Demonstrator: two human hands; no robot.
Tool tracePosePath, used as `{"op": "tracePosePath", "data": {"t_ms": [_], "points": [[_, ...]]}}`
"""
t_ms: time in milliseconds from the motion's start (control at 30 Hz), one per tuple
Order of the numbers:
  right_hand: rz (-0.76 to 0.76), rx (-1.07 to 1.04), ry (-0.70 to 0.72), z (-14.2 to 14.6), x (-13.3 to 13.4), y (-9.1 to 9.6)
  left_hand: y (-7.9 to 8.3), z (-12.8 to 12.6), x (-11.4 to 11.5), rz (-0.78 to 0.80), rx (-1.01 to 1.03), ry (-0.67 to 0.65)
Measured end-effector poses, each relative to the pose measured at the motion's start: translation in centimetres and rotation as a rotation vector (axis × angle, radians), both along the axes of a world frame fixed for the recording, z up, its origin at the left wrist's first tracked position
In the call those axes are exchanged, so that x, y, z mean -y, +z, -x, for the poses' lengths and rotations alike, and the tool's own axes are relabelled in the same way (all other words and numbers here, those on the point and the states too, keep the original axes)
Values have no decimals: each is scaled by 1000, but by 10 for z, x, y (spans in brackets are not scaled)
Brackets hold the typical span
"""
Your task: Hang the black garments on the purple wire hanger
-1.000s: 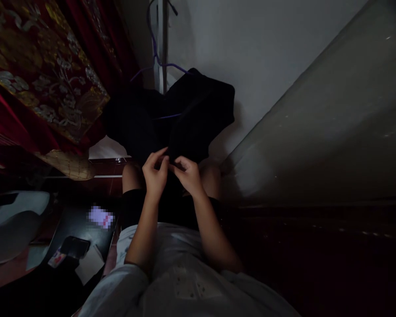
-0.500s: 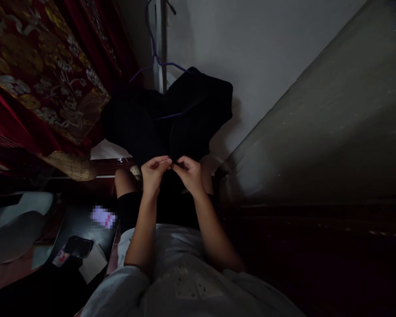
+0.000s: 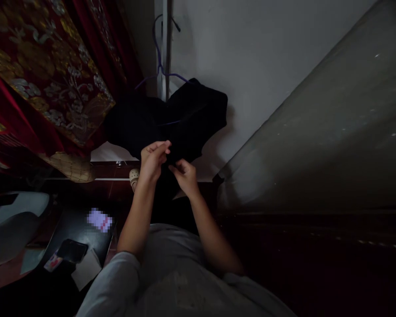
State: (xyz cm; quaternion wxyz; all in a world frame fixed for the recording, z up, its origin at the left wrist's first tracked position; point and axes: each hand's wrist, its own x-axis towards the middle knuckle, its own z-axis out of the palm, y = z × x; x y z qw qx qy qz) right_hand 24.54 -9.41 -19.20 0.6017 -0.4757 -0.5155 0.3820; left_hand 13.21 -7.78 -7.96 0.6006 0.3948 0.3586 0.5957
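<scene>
A black garment hangs in front of me on a purple hanger. Its cloth is so dark that seams and fastenings do not show. My left hand is closed in front of the garment, thumb and fingertips pressed together. What they pinch, if anything, is lost against the black. Slightly lower and to the right, my right hand pinches the garment's front with thumb and forefinger. The two hands are apart.
The hanger hooks at a metal post by the wall. A red embroidered curtain hangs at left. Lower left, a dark bench bears a lit phone, a dark phone and white paper. A beige clog is on the floor.
My hands were together at the garment's front and have come apart. The left has risen, while the right has dropped slightly. The view has shifted, and my bare knees no longer show.
</scene>
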Motion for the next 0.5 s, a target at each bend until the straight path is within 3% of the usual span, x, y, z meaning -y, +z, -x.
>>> {"op": "tracePosePath", "data": {"t_ms": [133, 300, 400, 500], "points": [[47, 57, -5, -14, -14, -14, 34, -7, -32, -34, -90, 18], [42, 103, 11, -25, -34, -25, 77, -15, -56, -52, 7, 44], [54, 139, 46, -31, -41, -27, 91, -17, -59, -119, -83, -1], [48, 235, 151, -40, -44, -16, 92, -13, -56, -207, -243, 6]]}}
